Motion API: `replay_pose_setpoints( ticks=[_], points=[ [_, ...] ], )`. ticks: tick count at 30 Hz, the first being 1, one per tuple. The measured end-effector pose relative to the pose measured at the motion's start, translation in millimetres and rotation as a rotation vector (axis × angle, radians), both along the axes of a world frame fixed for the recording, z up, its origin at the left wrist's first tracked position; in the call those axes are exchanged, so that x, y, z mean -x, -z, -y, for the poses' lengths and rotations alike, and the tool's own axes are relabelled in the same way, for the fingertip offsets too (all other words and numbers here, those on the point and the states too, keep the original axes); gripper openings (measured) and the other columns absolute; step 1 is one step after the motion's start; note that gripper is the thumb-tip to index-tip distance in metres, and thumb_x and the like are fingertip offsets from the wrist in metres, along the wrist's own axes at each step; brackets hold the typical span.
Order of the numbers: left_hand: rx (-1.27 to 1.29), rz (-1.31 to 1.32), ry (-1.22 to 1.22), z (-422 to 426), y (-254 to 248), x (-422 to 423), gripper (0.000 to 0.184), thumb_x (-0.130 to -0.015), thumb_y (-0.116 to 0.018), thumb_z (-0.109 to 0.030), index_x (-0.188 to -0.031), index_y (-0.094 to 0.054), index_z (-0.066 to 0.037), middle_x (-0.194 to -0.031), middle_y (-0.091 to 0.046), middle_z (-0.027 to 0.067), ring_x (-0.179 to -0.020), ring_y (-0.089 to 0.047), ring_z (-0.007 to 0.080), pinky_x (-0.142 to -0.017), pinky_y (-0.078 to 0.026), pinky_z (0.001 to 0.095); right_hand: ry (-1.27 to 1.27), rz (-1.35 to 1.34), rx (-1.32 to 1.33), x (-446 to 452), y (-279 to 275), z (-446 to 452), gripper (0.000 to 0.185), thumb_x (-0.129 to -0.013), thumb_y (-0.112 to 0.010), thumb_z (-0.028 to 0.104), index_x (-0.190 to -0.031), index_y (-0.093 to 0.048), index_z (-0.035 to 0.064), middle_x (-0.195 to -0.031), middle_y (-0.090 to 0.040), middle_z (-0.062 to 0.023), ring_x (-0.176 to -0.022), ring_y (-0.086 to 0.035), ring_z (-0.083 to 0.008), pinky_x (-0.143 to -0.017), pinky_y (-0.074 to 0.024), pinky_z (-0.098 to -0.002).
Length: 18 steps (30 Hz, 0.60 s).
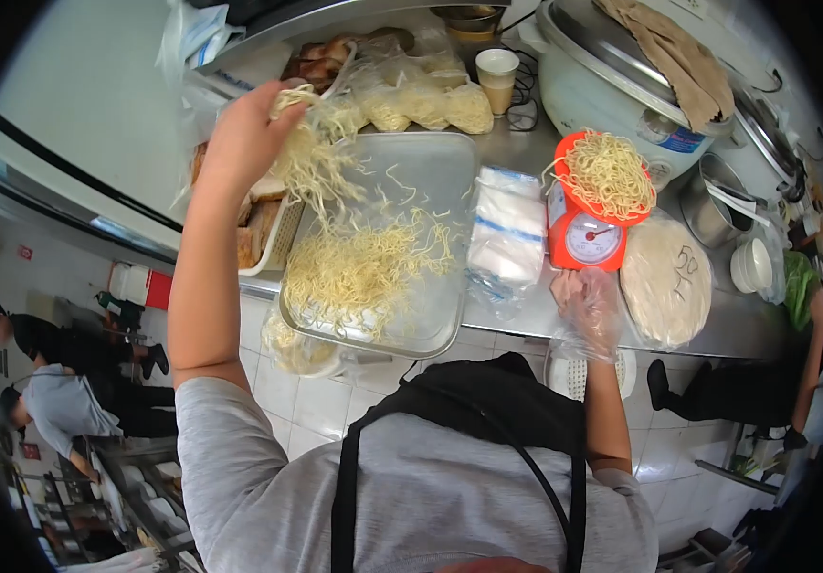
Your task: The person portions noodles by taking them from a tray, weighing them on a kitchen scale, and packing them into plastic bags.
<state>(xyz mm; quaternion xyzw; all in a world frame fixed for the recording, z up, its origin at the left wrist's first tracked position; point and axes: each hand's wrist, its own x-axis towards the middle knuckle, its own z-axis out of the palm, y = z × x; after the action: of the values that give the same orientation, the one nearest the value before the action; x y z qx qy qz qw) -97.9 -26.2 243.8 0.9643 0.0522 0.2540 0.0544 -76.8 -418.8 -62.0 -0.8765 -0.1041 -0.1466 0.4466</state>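
Observation:
My left hand is raised over the left edge of a metal tray, its fingers closed round a bunch of noodles that hangs down toward the tray. Loose noodles lie in the tray's lower left part, with thin strands scattered to the right. My right hand, in a clear plastic glove, is at the counter edge just below an orange scale; whether its fingers hold anything cannot be made out. A heap of noodles fills the orange pan on the scale.
White packets lie between tray and scale. Right of the scale is a wrapped round bundle. Behind stand a large pot, a cup and bagged noodles. A basket borders the tray. Other people are at both sides.

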Motion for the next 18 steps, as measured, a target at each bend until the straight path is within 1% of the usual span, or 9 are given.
replay_pose_setpoints(
  ticks=[1,4,8,10,11,12,14,16,18],
  points=[
    [0.029,0.023,-0.015,-8.9,1.4,-3.0,0.019,-0.078,-0.053,-0.017,-0.089,-0.053,-0.002,-0.07,-0.056,0.0067,-0.064,-0.05,0.0122,-0.06,-0.04,0.0268,0.003,0.003,-0.003,-0.5,-4.3,0.0,0.027,-0.07,-0.055,0.016,-0.094,-0.051,0.0059,-0.091,-0.05,-0.0124,-0.086,-0.049,-0.0283,-0.076,-0.0389,-0.0345],
    [0.183,0.033,0.009,-9.2,-6.4,-9.5,0.025,-0.077,-0.055,-0.023,-0.091,-0.054,-0.003,-0.077,-0.057,0.0171,-0.073,-0.054,0.0302,-0.066,-0.042,0.033,0.003,0.013,-0.015,4.2,-5.9,-0.2,0.027,-0.071,-0.055,0.02,-0.094,-0.051,0.0064,-0.091,-0.05,-0.0126,-0.086,-0.049,-0.0285,-0.076,-0.0387,-0.0351],
    [0.112,0.2,0.078,-7.2,-24.3,-37.3,0.024,-0.076,-0.055,-0.023,-0.09,-0.054,-0.004,-0.075,-0.058,0.0142,-0.069,-0.055,0.0256,-0.063,-0.042,0.0318,-0.013,0.187,0.066,-0.9,0.0,5.0,0.022,-0.074,-0.054,0.02,-0.089,-0.05,0.0049,-0.085,-0.049,-0.0119,-0.081,-0.049,-0.0253,-0.072,-0.039,-0.0333],
    [0.139,0.223,0.115,9.3,-51.3,-49.1,0.027,-0.076,-0.056,-0.026,-0.092,-0.054,-0.004,-0.073,-0.058,0.0127,-0.068,-0.056,0.0221,-0.062,-0.042,0.0318,-0.106,0.115,-0.082,1.8,-6.6,5.6,0.015,-0.076,-0.052,0.017,-0.084,-0.048,0.0041,-0.079,-0.048,-0.0095,-0.075,-0.047,-0.0215,-0.069,-0.0388,-0.0314],
    [0.112,0.243,0.108,21.9,-67.5,-54.8,0.026,-0.077,-0.055,-0.024,-0.094,-0.055,-0.005,-0.074,-0.058,0.008,-0.066,-0.054,0.0157,-0.061,-0.042,0.0276,-0.203,-0.015,-0.279,3.1,-13.3,4.5,0.012,-0.077,-0.051,0.015,-0.081,-0.047,0.0041,-0.076,-0.046,-0.0078,-0.073,-0.046,-0.0196,-0.068,-0.0384,-0.0304],
    [0.083,0.266,0.096,33.1,-84.3,-61.2,0.026,-0.079,-0.054,-0.023,-0.096,-0.055,-0.005,-0.074,-0.058,0.0033,-0.065,-0.052,0.0092,-0.059,-0.042,0.0234,-0.273,-0.049,-0.408,4.0,-23.4,1.9,0.01,-0.077,-0.05,0.013,-0.077,-0.045,0.0045,-0.073,-0.044,-0.0065,-0.071,-0.044,-0.0186,-0.066,-0.0377,-0.0299],
    [0.218,0.333,0.278,34.3,-118.3,-88.7,0.029,-0.079,-0.053,-0.025,-0.097,-0.055,-0.003,-0.075,-0.058,0.0028,-0.064,-0.052,0.0095,-0.058,-0.042,0.0241,-0.403,-0.127,-0.67,6.3,-43.6,-3.2,0.01,-0.078,-0.049,0.009,-0.071,-0.043,0.0053,-0.067,-0.041,-0.0038,-0.066,-0.041,-0.0164,-0.062,-0.0363,-0.0289],
    [0.289,0.305,0.302,61.7,-152.2,-101.8,0.031,-0.079,-0.054,-0.026,-0.096,-0.054,-0.001,-0.076,-0.058,0.0033,-0.064,-0.052,0.0094,-0.057,-0.042,0.0248,-0.249,-0.036,-0.535,9.6,-39.3,-0.1,0.009,-0.076,-0.051,0.012,-0.073,-0.047,0.0048,-0.07,-0.046,-0.0066,-0.064,-0.044,-0.0208,-0.06,-0.0363,-0.0323],
    [0.362,0.361,0.41,105.1,-165.3,-98.1,0.025,-0.08,-0.051,-0.022,-0.092,-0.054,-0.001,-0.074,-0.058,0.0049,-0.064,-0.054,0.011,-0.054,-0.043,0.0255,-0.435,-0.337,-0.838,-13.6,23.7,4.9,0.009,-0.076,-0.051,0.01,-0.072,-0.046,0.0047,-0.067,-0.045,-0.0055,-0.062,-0.043,-0.0178,-0.058,-0.0362,-0.03]
  ],
)
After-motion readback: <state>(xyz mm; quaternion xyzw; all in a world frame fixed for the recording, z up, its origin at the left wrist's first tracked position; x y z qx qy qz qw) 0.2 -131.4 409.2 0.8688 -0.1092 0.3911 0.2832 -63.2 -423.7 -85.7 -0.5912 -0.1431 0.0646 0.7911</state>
